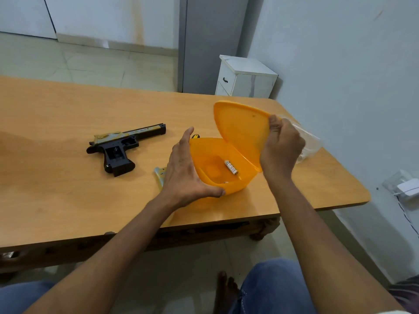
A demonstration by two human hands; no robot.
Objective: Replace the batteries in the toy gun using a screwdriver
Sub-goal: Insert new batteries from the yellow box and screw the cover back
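Observation:
A black toy gun (123, 147) with a gold-grey slide lies on its side on the wooden table (56, 114), its grip compartment uncovered. An orange hinged plastic box (223, 164) stands open at centre right, with a white battery (231, 167) lying inside. My left hand (187, 173) grips the box's left rim, thumb on the near edge. My right hand (281, 147) holds the raised orange lid (240, 130) by its right edge. A gold-grey cover piece (159, 175) peeks out beside my left hand. A yellow-black tool tip (196, 136) shows behind the box, mostly hidden.
A clear plastic container (309, 143) lies on the table behind my right hand, near the right edge. A small white cabinet (246, 77) stands past the table's far corner. My knees in blue jeans are below the near edge.

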